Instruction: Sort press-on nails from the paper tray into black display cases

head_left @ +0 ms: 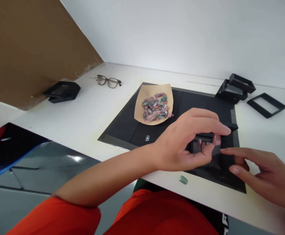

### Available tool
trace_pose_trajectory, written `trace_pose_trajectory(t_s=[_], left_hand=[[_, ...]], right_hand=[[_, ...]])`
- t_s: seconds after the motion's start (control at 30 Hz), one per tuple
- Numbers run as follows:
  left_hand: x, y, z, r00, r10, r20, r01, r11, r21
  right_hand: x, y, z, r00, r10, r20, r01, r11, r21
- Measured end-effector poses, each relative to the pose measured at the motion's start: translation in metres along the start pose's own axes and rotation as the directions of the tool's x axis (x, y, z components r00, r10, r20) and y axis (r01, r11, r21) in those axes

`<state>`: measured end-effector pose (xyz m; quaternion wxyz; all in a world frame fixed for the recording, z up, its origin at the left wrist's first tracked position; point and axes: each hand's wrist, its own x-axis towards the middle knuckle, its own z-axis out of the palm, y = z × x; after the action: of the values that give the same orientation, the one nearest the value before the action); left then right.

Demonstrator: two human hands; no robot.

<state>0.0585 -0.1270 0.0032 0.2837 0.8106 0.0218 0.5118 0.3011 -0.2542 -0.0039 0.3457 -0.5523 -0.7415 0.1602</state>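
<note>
We pinch what appears to be a pink nail tip (216, 139) in our left hand (181, 142), thumb and forefinger clamped on it, above a black mat (125, 127). Our right hand (262, 171) hovers nearby, thumb and forefinger apart.

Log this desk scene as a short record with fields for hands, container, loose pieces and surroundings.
Left hand: pinches a glossy pink nail-shaped piece
Right hand: fingers apart, nothing visible held, beside the left
Container: tan paper tray of multicoloured nail-shaped pieces, on a black mat
Loose: glossy green nail-shaped piece on the white table; small grey rectangular piece on the mat
Surroundings: dark-framed eyeglasses left of the tray; stacked black rectangular frames right of it
</note>
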Motion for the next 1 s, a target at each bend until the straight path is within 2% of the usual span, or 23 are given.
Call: trace_pose_trajectory(t_s=[0.17,0.27,0.37,0.53,0.63,0.77,1.0], left_hand=[[-0.005,0.006,0.015,0.995,-0.055,-0.087,0.054,0.998,-0.016],[-0.009,0.009,0.025,0.994,-0.072,-0.080,0.072,0.997,0.000],[-0.016,0.008,0.036,0.996,-0.011,-0.087,0.012,1.000,0.010],[-0.028,0.005,0.049,0.994,0.072,-0.080,-0.067,0.995,0.072],[-0.029,0.004,0.050,0.994,0.068,-0.082,-0.060,0.994,0.090],[-0.027,0.005,0.047,0.998,0.052,-0.034,-0.049,0.994,0.095],[-0.028,0.005,0.041,1.000,-0.012,0.019,0.011,0.998,0.056]], right_hand=[[0.006,-0.004,0.000,0.992,0.111,0.053,-0.115,0.990,0.076],[0.006,-0.005,0.004,0.991,0.130,0.043,-0.136,0.972,0.194],[0.005,-0.005,0.007,0.984,0.151,0.096,-0.173,0.939,0.298],[0.007,-0.007,0.005,0.952,0.199,0.230,-0.273,0.895,0.353],[0.011,-0.011,0.005,0.940,0.213,0.265,-0.303,0.879,0.368],[0.016,-0.016,0.008,0.932,0.240,0.272,-0.337,0.852,0.401],[0.015,-0.013,0.008,0.902,0.283,0.326,-0.403,0.823,0.401]])
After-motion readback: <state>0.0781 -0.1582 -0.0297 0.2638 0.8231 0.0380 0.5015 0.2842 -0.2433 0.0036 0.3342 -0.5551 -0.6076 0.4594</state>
